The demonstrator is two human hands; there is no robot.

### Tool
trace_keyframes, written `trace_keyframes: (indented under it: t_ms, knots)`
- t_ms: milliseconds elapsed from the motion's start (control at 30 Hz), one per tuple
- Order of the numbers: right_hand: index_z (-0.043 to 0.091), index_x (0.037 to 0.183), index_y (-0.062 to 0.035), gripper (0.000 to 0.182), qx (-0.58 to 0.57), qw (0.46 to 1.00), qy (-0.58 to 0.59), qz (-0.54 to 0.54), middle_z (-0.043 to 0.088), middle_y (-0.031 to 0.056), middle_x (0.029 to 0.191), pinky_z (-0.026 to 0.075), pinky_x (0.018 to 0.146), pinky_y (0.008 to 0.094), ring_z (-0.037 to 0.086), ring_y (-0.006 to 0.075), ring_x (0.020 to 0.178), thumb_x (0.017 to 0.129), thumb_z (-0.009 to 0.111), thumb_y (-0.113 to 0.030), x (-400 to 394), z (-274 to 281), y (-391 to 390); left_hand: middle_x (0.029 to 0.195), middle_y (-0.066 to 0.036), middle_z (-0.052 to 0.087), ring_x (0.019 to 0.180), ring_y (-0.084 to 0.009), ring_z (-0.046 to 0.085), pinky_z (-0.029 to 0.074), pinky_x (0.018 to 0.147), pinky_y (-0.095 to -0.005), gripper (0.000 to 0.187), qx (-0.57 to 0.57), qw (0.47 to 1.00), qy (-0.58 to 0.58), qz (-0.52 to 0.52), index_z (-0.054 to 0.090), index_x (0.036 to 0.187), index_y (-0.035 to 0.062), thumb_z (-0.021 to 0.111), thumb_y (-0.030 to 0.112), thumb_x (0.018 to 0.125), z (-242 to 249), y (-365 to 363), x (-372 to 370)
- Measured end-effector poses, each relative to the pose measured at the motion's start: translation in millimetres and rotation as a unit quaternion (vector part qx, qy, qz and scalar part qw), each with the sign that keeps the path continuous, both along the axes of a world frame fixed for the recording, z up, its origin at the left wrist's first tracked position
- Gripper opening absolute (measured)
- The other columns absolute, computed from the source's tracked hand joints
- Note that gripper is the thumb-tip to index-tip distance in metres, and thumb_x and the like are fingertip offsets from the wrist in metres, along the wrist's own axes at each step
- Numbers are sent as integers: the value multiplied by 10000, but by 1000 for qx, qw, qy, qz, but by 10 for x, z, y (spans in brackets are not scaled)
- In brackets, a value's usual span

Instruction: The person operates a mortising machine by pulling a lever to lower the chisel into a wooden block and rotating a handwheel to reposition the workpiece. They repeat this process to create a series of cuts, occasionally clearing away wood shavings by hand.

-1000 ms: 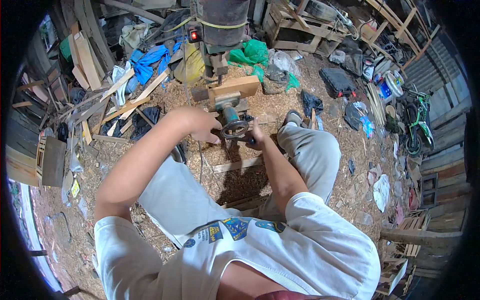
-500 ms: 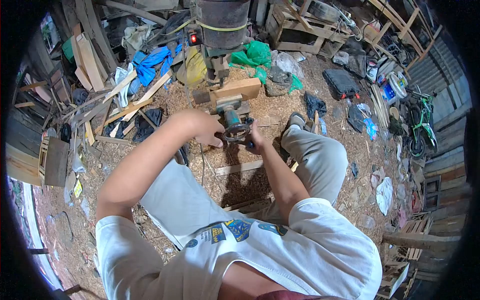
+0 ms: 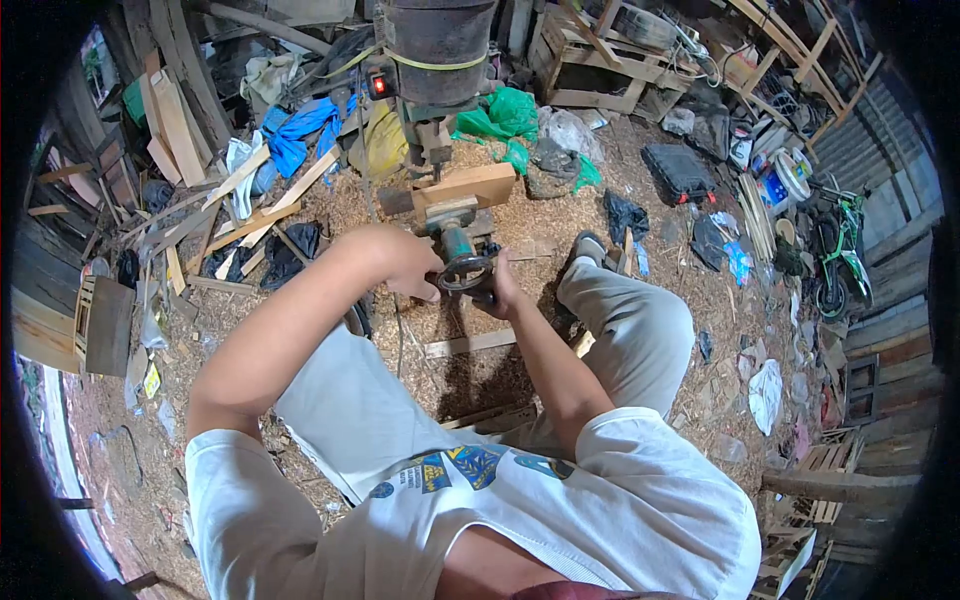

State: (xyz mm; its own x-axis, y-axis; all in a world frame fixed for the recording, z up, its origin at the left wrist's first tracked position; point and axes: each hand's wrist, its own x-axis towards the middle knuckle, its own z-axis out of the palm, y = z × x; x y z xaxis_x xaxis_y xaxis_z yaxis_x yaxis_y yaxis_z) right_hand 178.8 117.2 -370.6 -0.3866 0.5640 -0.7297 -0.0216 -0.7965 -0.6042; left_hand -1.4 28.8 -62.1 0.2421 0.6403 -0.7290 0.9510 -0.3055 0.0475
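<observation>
A round metal handwheel (image 3: 467, 262) sits at the front of a machine vise with a green body (image 3: 456, 240). My left hand (image 3: 412, 268) is at the wheel's left rim, its fingers bent around the edge. On the right side, my right hand (image 3: 503, 287) is closed on the wheel, with its fingertips partly hidden. Beyond the vise jaw, a light wooden block (image 3: 480, 185) stands on edge across it. Directly above the block's left part is the bit (image 3: 437, 170) of a drilling machine; whether it enters the wood cannot be made out.
The machine's large dark motor housing (image 3: 437, 40) carries a glowing red switch (image 3: 379, 85). Wood shavings cover the floor. Scrap boards (image 3: 260, 220) lie left, green plastic bags (image 3: 505, 115) behind, a black case (image 3: 680, 172) and a small green bike (image 3: 840, 245) right.
The whole view has shifted slightly, so the machine appears a little lower and further left. Both hands stay at the handwheel, and the block keeps its place under the bit.
</observation>
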Motion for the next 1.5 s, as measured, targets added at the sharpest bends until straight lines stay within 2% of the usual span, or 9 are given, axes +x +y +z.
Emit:
trace_keyframes:
  t_ms: [67,167,400,567,700,767,933,1333,1500]
  knots:
    - [708,1222,-83,1283,11,999,29,34,625,43,835,321,543,327,404,172,661,767,54,-1089,74,-358,114,1397,-208,698,1273,-410,669,526,1073,-513,671,-12,999,-34,-2,557,1575,191,629,553,1014,40,3,-2]
    - [375,1684,-82,1287,6,991,74,108,475,168,1645,419,1184,398,530,303,1396,862,46,-1017,129,-219,78,1342,-214,723,1229,-418,687,537,1049,-516,651,11,999,-32,-29,570,1561,201,636,539,1009,-58,25,-28]
    - [216,1730,-68,1255,50,985,110,122,365,183,1721,358,1246,405,390,284,1548,896,93,-997,127,-543,225,1324,-210,730,1213,-420,692,541,1038,-519,631,7,999,-23,-26,580,1552,215,636,533,1010,-60,68,20]
    - [739,1271,-26,947,235,942,-230,67,767,171,1132,524,912,452,692,315,1013,1066,232,-799,110,-354,317,1303,-203,736,1194,-418,697,547,1012,-529,592,29,998,-36,-33,611,1513,198,647,507,1010,-101,84,-46]
    - [717,1313,30,696,405,837,-361,62,748,264,1274,507,1069,469,700,441,1201,1132,379,-550,100,345,593,1232,-188,750,1181,-423,690,547,1013,-522,468,60,991,-111,-35,690,1380,139,703,389,984,-203,167,-199]
    - [751,1047,22,469,502,833,-212,-94,745,92,837,524,747,358,682,211,778,1109,574,-408,3,574,954,1232,-161,759,1171,-399,701,551,1022,-525,466,167,970,-160,-73,711,1341,133,729,394,955,-234,205,-266]
    - [731,1082,23,355,579,801,-43,-143,759,93,929,546,790,343,696,179,851,1105,606,-309,-370,1944,1732,1453,-189,647,1384,-387,587,382,1260,-553,463,491,813,-293,-109,723,1311,60,772,299,918,105,230,-183]
    - [458,1564,54,697,694,691,153,-133,587,235,1536,412,1205,370,548,278,1450,1089,635,-424,-1513,5244,2755,1705,-216,387,1592,-428,347,295,1295,-580,525,610,732,-301,-43,635,1436,64,740,243,954,566,333,-145]
    - [639,1337,-66,560,629,756,96,-156,705,110,1160,511,954,346,661,200,1039,1087,558,-561,-1509,5625,2470,1662,-221,455,1580,-422,380,318,1282,-590,259,595,737,-313,-72,768,1107,26,768,218,934,545,355,-210]
